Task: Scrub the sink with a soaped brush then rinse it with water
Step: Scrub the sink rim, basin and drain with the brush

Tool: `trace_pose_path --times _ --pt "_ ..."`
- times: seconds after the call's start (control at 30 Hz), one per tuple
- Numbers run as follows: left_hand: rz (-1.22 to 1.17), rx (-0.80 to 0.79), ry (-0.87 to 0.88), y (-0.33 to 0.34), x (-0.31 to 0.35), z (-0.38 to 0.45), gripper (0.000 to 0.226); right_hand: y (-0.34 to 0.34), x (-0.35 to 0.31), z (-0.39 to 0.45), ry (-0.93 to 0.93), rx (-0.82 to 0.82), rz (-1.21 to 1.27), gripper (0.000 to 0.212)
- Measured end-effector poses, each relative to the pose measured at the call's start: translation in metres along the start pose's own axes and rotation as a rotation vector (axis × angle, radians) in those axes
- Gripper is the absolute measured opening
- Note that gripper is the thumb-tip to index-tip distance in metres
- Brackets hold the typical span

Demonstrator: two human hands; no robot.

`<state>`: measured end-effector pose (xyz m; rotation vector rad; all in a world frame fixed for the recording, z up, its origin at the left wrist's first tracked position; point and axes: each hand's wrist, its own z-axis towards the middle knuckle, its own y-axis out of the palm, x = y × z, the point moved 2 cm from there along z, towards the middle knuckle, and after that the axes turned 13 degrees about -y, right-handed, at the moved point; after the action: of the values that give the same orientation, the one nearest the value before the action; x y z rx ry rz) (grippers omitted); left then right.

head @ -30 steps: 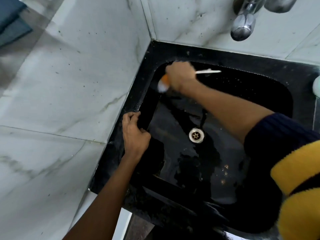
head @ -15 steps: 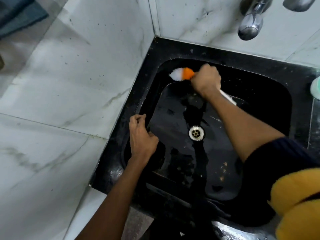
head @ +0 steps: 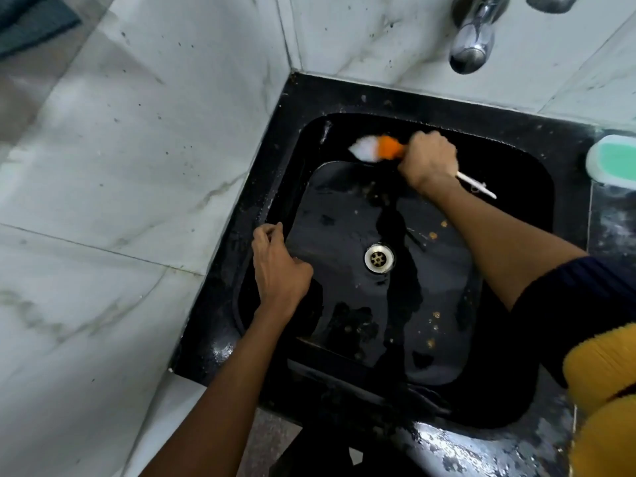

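A black square sink (head: 275, 139) fills the middle of the view, wet, with a metal drain (head: 379, 258) at its centre and small bits of debris on the bottom. My right hand (head: 428, 160) grips a brush (head: 377, 148) with white and orange bristles and a thin white handle that sticks out past my wrist. The bristles press against the sink's far wall near its back left corner. My left hand (head: 277, 266) rests on the sink's left rim, with the fingers curled over the edge.
A chrome tap spout (head: 469, 43) hangs above the sink's back edge. White marble tiles (head: 137, 166) cover the walls to the left and behind. A green and white soap dish (head: 612, 160) sits on the counter at the right edge.
My right hand swept the brush from the back left corner rightward along the far wall. The brush head now points left, ahead of the hand. My left hand stayed on the rim.
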<state>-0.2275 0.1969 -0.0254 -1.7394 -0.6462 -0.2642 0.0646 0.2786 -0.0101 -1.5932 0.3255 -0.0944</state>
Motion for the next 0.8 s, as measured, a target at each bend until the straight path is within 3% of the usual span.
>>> trace_pose_path --times 0.13,0.3,0.37,0.5,0.67,0.8 --pt "0.002 -0.178 0.018 0.021 0.002 -0.008 0.062 -0.027 -0.009 0.017 -0.235 0.006 -0.118 0.029" --pt "0.005 -0.470 0.086 0.064 0.001 -0.062 0.050 -0.038 0.038 0.007 -0.198 0.002 -0.429 0.024" --pt "-0.007 -0.568 0.105 0.078 0.002 -0.095 0.047 -0.036 0.036 0.002 -0.218 0.000 -0.450 0.023" --pt "0.070 -0.775 0.219 0.098 0.000 -0.148 0.050 -0.034 -0.002 0.003 -0.449 -0.078 -0.389 0.022" --pt "0.043 -0.722 0.186 0.101 -0.005 -0.143 0.050 -0.052 0.028 0.017 -0.191 -0.060 -0.465 0.023" --pt "0.005 -0.707 0.168 0.103 -0.007 -0.140 0.049 -0.047 0.072 -0.010 -0.101 -0.168 -0.582 0.022"
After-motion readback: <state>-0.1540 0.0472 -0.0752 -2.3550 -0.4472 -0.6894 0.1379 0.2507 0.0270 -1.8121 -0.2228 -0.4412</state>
